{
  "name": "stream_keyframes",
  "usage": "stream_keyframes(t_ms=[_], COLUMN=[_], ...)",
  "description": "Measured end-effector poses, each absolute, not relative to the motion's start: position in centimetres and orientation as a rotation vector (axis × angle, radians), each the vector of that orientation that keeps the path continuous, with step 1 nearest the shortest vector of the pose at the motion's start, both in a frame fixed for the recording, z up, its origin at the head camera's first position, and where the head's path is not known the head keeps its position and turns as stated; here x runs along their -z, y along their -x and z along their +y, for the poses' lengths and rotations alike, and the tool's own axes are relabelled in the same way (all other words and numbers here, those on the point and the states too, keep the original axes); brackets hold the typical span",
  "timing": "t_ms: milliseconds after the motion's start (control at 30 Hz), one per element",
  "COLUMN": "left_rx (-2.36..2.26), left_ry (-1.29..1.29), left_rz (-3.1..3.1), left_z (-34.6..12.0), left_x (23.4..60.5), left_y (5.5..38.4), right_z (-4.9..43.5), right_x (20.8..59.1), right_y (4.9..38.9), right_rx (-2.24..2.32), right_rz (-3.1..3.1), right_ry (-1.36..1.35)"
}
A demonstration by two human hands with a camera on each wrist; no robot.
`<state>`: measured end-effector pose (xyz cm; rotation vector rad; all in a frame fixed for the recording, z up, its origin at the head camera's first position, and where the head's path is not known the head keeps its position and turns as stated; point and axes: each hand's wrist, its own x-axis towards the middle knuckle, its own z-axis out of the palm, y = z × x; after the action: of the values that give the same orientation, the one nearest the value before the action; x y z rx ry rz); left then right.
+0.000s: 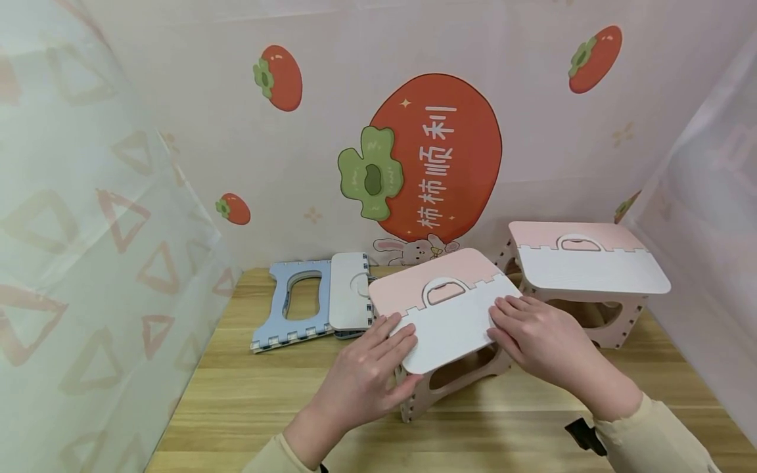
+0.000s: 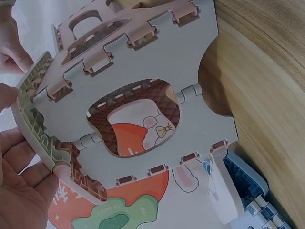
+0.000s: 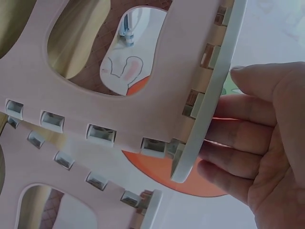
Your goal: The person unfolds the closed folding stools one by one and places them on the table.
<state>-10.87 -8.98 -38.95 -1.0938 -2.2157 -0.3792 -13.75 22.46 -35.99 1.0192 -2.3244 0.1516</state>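
Observation:
A pink and white folding stool (image 1: 455, 328) stands unfolded on the wooden table, its seat flat and its carrying handle in the middle. My left hand (image 1: 363, 374) rests its straight fingers on the seat's left front part, the thumb beside the front edge. With extended fingers, my right hand (image 1: 544, 335) touches the right edge of the seat. In the left wrist view, the stool's hinged leg panel (image 2: 143, 62) has an oval opening. The right wrist view shows my right fingers (image 3: 238, 129) lying against the outer face of the seat.
A second pink and white stool (image 1: 591, 263) stands unfolded at the right. Blue and white folded stools (image 1: 349, 289) lie at the back left of the wooden table (image 1: 266, 407). Printed cloth walls (image 1: 520, 164) enclose the table at the back and both sides.

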Motion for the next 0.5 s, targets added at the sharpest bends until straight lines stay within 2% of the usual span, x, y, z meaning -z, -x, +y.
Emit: stream_keyframes(t_ms=[500], left_rx=[0.441], left_ry=[1.11], left_rz=[-2.298], left_z=[-10.0], left_x=[38.9], left_y=[12.2], right_z=[21.8], right_x=[35.9], right_y=[12.6], right_rx=[-0.074], right_rz=[-2.22], right_ry=[-1.032])
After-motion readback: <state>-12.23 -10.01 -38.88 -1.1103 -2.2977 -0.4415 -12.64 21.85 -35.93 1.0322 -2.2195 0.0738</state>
